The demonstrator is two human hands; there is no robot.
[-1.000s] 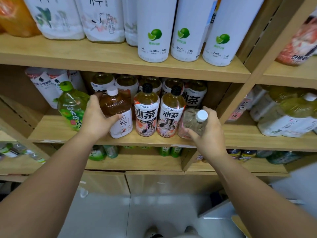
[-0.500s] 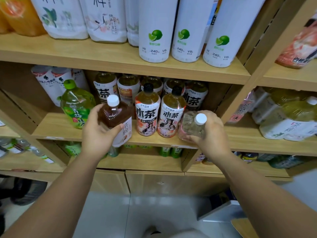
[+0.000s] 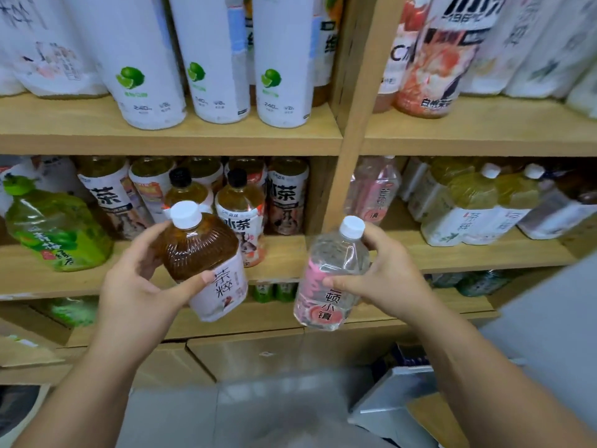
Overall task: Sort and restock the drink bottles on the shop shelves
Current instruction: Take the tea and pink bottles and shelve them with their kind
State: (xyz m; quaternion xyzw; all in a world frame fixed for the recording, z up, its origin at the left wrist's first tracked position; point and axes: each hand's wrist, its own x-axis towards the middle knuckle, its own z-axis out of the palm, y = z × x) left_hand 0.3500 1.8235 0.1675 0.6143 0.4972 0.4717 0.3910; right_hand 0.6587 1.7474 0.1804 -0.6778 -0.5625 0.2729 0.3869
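Holding a brown tea bottle [image 3: 200,253], the left hand [image 3: 142,282] has its grip clamped round the body, cap tilted left. Right hand [image 3: 384,279] grip is clamped on a clear pink-labelled bottle [image 3: 329,279]. Both bottles are off the middle shelf [image 3: 284,257], in front of its edge.

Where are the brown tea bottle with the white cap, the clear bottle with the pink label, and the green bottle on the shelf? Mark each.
Brown tea bottle with white cap [image 3: 197,247], head view, ribbed shoulder.
Clear bottle with pink label [image 3: 336,263], head view, clear upper body.
Green bottle on the shelf [image 3: 55,227], head view, label front.
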